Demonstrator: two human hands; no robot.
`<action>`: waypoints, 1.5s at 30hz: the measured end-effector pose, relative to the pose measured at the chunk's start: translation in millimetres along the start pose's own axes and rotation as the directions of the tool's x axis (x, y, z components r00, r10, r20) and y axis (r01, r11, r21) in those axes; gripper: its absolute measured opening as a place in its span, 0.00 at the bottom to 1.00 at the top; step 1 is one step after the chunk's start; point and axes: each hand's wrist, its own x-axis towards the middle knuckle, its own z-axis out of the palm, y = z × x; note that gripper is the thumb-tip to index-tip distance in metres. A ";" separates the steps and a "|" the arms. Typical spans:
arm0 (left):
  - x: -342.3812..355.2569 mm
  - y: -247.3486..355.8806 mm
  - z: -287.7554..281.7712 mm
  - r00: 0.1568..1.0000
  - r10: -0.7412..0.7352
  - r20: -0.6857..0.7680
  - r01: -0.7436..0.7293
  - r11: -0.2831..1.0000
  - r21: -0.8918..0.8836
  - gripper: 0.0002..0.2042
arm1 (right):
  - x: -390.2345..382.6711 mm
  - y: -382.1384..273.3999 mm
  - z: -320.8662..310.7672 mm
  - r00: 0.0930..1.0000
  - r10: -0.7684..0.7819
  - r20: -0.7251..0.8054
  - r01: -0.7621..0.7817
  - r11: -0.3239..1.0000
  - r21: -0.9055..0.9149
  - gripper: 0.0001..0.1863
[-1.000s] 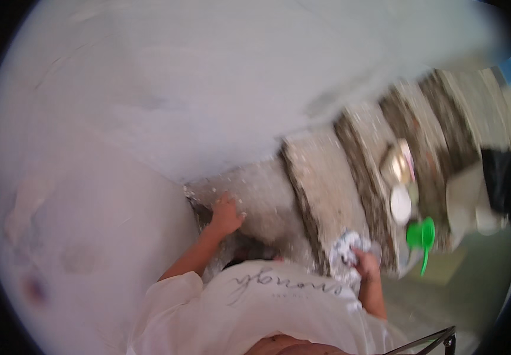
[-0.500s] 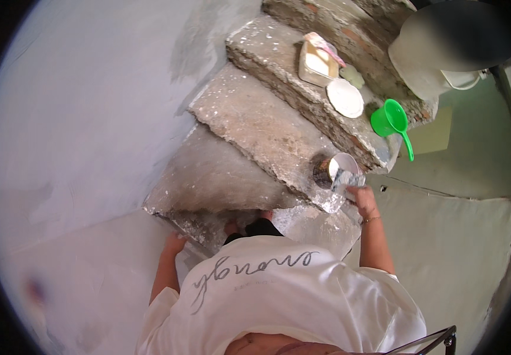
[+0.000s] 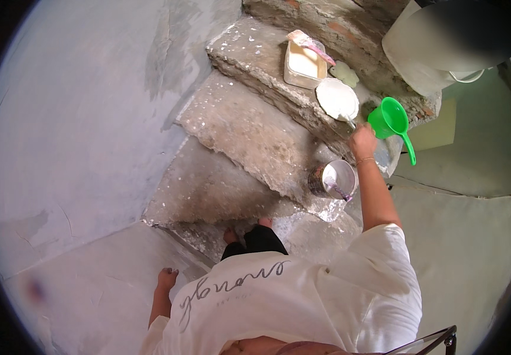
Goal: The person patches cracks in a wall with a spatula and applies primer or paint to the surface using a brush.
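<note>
A: State the position of the right hand (image 3: 363, 142).
B: Over the edge of a rough concrete step (image 3: 261, 62), at the near side of a round white disc (image 3: 337, 99). The fingers are bunched at the end of a thin grey handle (image 3: 350, 122) that reaches the disc's rim. Whether they grip it or only touch it, I cannot tell.

A: And the left hand (image 3: 168, 278)?
B: Low, near the pale wall (image 3: 107, 260), fingers loosely curled and partly open, with nothing visible in them.

A: Items around the disc?
B: Beside it, on the same step, stands a square tub (image 3: 301, 78) with whitish contents. A pink-handled brush (image 3: 314, 48) lies across its rim. A pale green sponge-like piece (image 3: 345, 73) sits next to the tub. A green dipper (image 3: 388, 117) stands just right of the hand, its handle pointing toward the person.

A: The step below?
B: A round can (image 3: 317, 180), white matter inside, with a purple-smeared tool (image 3: 339, 190) leaning in it.

A: Anything higher up?
B: A large white bucket (image 3: 416, 50) at upper right, partly hidden by a dark blur.
</note>
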 end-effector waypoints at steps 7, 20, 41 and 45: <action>-34.9 8.5 -0.8 0.997 -0.082 0.005 0.082 0.997 -0.004 0.25 | 45.4 -21.8 43.8 0.990 -0.108 -0.088 0.093 0.983 -0.157 0.11; -46.9 42.4 11.1 0.999 0.016 -0.045 -0.020 0.996 -0.088 0.25 | 75.4 -52.0 33.3 0.994 -0.102 0.037 0.106 0.985 -0.134 0.13; -58.8 18.3 49.1 0.996 -0.041 -0.075 0.033 0.993 -0.111 0.25 | 64.9 3.3 -20.8 0.776 0.137 0.616 -0.505 -0.451 0.736 0.08; -61.5 11.9 61.3 0.996 -0.044 -0.078 0.032 0.989 -0.144 0.25 | 26.8 -42.2 -66.8 0.861 -0.153 0.486 -0.477 -0.576 0.664 0.12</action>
